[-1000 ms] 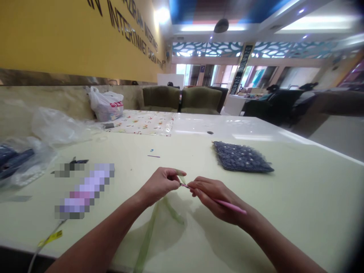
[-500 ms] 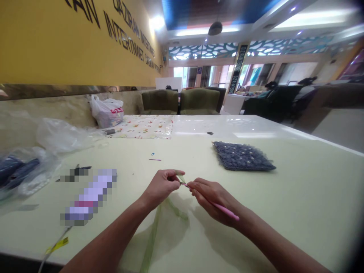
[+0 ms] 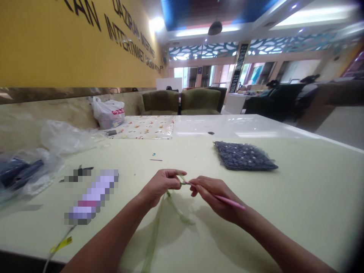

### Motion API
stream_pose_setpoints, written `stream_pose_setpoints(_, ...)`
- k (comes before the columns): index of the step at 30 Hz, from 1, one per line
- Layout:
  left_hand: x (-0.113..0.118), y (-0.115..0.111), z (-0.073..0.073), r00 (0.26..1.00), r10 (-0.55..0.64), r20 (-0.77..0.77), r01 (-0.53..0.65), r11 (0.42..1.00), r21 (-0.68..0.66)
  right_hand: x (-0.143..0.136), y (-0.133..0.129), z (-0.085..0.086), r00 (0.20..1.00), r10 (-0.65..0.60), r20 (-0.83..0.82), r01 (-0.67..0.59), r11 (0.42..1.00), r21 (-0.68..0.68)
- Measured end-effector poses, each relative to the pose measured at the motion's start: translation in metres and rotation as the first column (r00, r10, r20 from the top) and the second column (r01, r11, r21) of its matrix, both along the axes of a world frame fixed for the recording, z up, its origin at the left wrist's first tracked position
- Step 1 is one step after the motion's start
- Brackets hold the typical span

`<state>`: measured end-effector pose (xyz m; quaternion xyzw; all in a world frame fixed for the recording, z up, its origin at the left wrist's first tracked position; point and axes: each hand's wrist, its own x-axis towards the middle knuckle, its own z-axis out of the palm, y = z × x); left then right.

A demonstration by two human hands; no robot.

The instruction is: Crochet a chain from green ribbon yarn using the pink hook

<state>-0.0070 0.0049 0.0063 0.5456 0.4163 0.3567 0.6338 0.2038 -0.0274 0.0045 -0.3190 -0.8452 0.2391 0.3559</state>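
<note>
Between thumb and fingers, my left hand (image 3: 165, 185) pinches a sheer green ribbon (image 3: 154, 237), with the index finger stretched out over it. Two lengths of the ribbon hang below that hand toward the tabletop. My right hand (image 3: 212, 193) is closed around a crochet hook with a pink handle (image 3: 231, 202), held like a pen. The hook's tip meets the ribbon at my left fingertips; the loop there is too small to make out. Beyond my right hand lies a dark grey-blue knitted piece (image 3: 244, 156) dotted with white beads.
A thin purple needle-like stick (image 3: 156, 160) and a small blue clip (image 3: 154, 154) lie ahead. On the left are a blurred-out purple object (image 3: 98, 193), a dark tool (image 3: 79, 173) and clear plastic bags (image 3: 61, 138). A white carrier bag (image 3: 109, 113) stands by the wall.
The hook has swung slightly, its handle end now further right and higher. My left index finger has straightened, and the shorter ribbon end hangs a little further right.
</note>
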Motion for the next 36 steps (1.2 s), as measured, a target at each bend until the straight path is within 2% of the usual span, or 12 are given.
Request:
stream_pose_setpoints(4,-0.002,-0.001,0.001,0.999,-0.041,0.036,0.044,0.995,-0.088,0.004,0.002,0.005,0.994,0.026,-0.108,-0.038,0.993,-0.112)
stream_pose_setpoints(13,-0.005,0.001,0.006,0.990,-0.107,0.091,0.115,0.989,-0.088,0.007,0.005,0.005,0.984,0.016,-0.176,-0.051,0.979,-0.197)
stream_pose_setpoints(18,-0.005,-0.001,0.009,0.985,-0.135,0.105,0.147,0.982,-0.121,0.010,0.006,0.004,0.962,0.058,-0.266,-0.137,0.948,-0.287)
stream_pose_setpoints(22,-0.005,-0.004,0.011,0.978,-0.159,0.134,0.182,0.965,-0.189,0.014,0.006,0.010,0.956,0.155,-0.249,-0.223,0.935,-0.277)
stream_pose_setpoints(26,-0.004,-0.005,0.010,0.975,-0.163,0.148,0.190,0.962,-0.196,0.018,0.006,0.015,0.953,0.219,-0.210,-0.271,0.926,-0.265)
stream_pose_setpoints(36,-0.006,-0.001,0.006,0.984,-0.129,0.123,0.149,0.974,-0.173,0.016,0.004,0.015,0.951,0.191,-0.245,-0.257,0.927,-0.274)
